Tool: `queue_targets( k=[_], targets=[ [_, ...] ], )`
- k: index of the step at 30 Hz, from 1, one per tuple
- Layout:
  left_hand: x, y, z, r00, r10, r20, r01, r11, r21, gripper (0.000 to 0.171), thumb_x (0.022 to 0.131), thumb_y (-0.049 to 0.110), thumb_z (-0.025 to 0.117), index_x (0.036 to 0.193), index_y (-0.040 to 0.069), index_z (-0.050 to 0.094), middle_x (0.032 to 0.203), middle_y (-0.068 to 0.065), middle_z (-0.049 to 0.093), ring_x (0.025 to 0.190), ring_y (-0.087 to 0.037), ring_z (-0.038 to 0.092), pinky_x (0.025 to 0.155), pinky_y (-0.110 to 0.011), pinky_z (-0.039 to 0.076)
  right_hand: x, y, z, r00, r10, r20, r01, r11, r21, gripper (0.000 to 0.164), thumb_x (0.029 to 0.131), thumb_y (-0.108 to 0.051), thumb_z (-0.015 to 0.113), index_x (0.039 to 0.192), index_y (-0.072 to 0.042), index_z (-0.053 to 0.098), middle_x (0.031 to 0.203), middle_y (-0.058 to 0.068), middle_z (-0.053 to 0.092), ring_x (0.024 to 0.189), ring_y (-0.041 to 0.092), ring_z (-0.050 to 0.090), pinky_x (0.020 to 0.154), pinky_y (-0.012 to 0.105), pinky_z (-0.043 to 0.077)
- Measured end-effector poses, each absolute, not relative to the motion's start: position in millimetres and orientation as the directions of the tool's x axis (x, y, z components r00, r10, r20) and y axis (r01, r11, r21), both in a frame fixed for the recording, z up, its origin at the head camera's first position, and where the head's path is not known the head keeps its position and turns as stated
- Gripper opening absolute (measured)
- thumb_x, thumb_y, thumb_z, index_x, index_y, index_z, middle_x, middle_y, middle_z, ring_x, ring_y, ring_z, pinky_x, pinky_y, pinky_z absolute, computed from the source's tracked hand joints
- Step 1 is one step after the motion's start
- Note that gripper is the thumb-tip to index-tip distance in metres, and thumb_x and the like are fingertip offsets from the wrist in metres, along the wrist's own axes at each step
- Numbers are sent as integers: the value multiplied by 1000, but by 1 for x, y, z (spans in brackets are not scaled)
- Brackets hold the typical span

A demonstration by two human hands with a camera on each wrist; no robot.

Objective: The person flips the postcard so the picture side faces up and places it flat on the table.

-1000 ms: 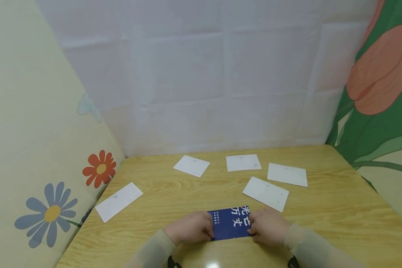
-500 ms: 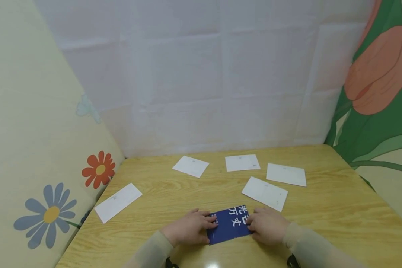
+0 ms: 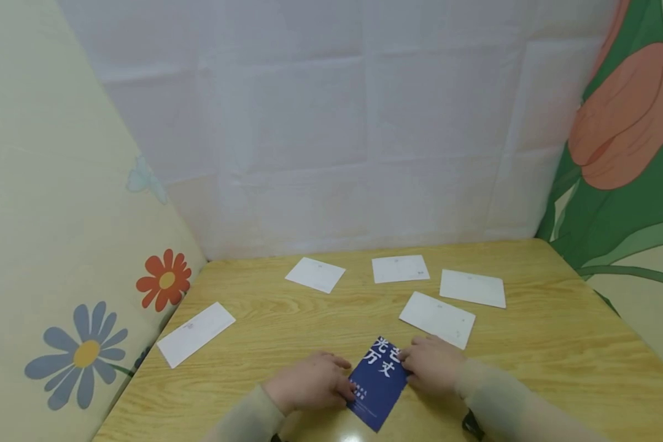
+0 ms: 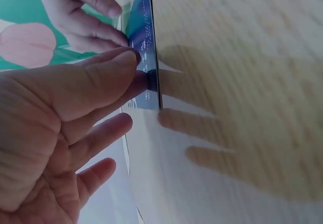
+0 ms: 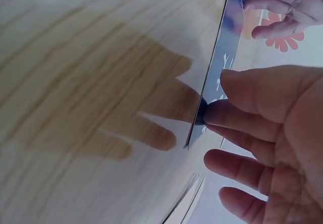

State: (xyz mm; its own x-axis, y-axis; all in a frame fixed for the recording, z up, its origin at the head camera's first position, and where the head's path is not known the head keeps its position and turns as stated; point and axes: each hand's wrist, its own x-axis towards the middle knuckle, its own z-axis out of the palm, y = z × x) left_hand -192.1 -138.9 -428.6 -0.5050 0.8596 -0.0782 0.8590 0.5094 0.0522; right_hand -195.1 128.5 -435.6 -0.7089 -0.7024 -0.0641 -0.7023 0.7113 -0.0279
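A dark blue card (image 3: 380,396) printed with white characters lies turned at an angle on the wooden table, between both hands. My left hand (image 3: 312,382) is at its left edge, with fingertips on the card. On the opposite side, my right hand (image 3: 433,366) touches the upper right edge. In the left wrist view, the left index finger (image 4: 139,85) meets the blue card near its edge, while the other fingers are spread. The right wrist view has the right index fingertip (image 5: 214,113) against the card's edge, with the thumb (image 5: 237,85) over its face.
Several white cards with small printed marks lie around, including one at the left (image 3: 196,334) and one just beyond the right hand (image 3: 438,319). A white cloth (image 3: 309,123) hangs behind the table (image 3: 265,319). Walls painted with flowers stand at both sides.
The blue card has turned from lying nearly sideways to pointing toward the person, its characters now more upright. The left fingers have loosened from their grip, and the right hand has shifted slightly forward and left.
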Motion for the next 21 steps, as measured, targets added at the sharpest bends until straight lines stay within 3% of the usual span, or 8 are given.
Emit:
queue_targets(
  k=[4, 9, 16, 21],
  targets=[
    [-196, -135, -432, -464, 885, -26, 881, 465, 82, 14, 80, 18, 76, 91, 27, 78, 90, 18, 69, 96, -3, 61, 87, -20, 45, -197, 124, -436, -716, -694, -74, -693, 720, -43, 15, 87, -27, 68, 94, -16, 74, 114, -7, 66, 92, 10, 54, 85, 33, 45],
    [-202, -130, -440, -448, 894, 0, 886, 444, 131, 13, 78, 18, 78, 89, 24, 76, 85, 19, 65, 79, 7, 55, 75, -10, 42, -200, 119, -438, -719, -691, -71, -688, 722, -73, 16, 86, -26, 68, 98, -16, 73, 116, -7, 66, 90, 10, 53, 83, 31, 44],
    [-202, -122, -444, -464, 886, 16, 875, 456, 163, 13, 78, 24, 79, 89, 23, 72, 89, 16, 60, 82, 4, 53, 76, -12, 42, -203, 114, -442, -721, -690, -59, -687, 723, -71, 22, 85, -26, 69, 104, -17, 72, 119, -8, 65, 91, 10, 53, 81, 32, 44],
    [-201, -120, -443, -472, 881, -29, 867, 470, 163, 33, 82, 30, 75, 113, 20, 69, 116, 7, 61, 105, -6, 56, 91, -24, 44, -203, 112, -443, -714, -698, -46, -696, 716, -53, 24, 85, -26, 69, 107, -15, 72, 121, -7, 64, 94, 12, 54, 81, 33, 44]
  ],
)
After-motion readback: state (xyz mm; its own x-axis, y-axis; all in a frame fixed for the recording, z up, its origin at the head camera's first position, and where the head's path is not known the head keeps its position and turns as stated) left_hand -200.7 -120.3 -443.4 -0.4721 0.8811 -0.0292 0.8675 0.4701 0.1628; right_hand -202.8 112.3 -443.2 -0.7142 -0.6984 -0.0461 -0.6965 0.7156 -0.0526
